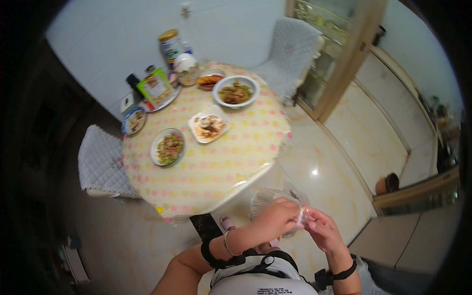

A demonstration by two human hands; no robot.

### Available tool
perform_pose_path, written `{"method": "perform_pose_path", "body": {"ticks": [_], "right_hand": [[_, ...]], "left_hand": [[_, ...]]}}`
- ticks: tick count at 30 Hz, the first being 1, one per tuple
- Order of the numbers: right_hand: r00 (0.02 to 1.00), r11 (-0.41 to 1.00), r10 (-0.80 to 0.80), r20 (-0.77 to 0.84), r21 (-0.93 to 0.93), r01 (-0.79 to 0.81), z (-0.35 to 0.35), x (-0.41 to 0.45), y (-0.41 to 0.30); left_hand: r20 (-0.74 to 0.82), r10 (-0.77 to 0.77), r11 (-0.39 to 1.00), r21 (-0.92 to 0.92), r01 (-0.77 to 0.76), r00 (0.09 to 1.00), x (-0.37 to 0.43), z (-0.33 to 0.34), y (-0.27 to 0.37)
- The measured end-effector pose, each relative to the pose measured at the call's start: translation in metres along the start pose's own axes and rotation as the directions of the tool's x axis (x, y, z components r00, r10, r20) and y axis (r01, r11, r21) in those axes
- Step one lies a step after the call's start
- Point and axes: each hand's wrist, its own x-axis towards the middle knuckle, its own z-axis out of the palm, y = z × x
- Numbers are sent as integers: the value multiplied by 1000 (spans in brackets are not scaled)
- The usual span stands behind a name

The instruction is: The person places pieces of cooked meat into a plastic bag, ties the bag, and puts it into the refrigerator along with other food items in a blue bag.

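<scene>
Both my hands are close together in front of my body, beyond the table's near edge. My left hand [276, 219], with a bangle and a black strap on the arm, has its fingers closed on a clear plastic bag [303, 217]. My right hand [324, 228] pinches the same thin plastic from the other side. Below the hands, a whitish, round, bag-like thing [260, 202] shows in part; the hands hide some of it, and I cannot tell exactly what it is.
A table with a dotted cloth [221, 169] bears a white bowl of food [236, 92], a square dish [208, 125], an oval plate [167, 147] and a patterned bowl [134, 121]. Padded chairs [105, 166] flank it. A sliding door frame [344, 70] stands at the right.
</scene>
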Motion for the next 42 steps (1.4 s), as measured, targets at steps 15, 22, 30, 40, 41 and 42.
{"method": "perform_pose_path", "body": {"ticks": [15, 22, 30, 40, 41, 42], "right_hand": [[782, 768, -549, -295, -547, 332, -171, -132, -29], [663, 821, -557, -500, -454, 347, -241, -153, -73], [589, 786, -478, -651, -18, 618, -303, -214, -141], [463, 492, -695, -551, 106, 864, -452, -230, -218], [443, 480, -698, -563, 91, 873, -462, -233, -222], [447, 557, -636, -629, 27, 830, -466, -226, -242]], "left_hand": [[213, 197, 878, -472, -76, 957, 169, 178, 122], [355, 204, 926, -372, -62, 913, 254, 217, 171], [651, 133, -160, -730, 664, 748, 365, 253, 119], [594, 424, -75, -729, 681, 683, 538, 338, 180], [699, 405, 97, -673, 733, 589, 551, 346, 201], [789, 357, 267, -599, 755, 500, 567, 353, 215]]}}
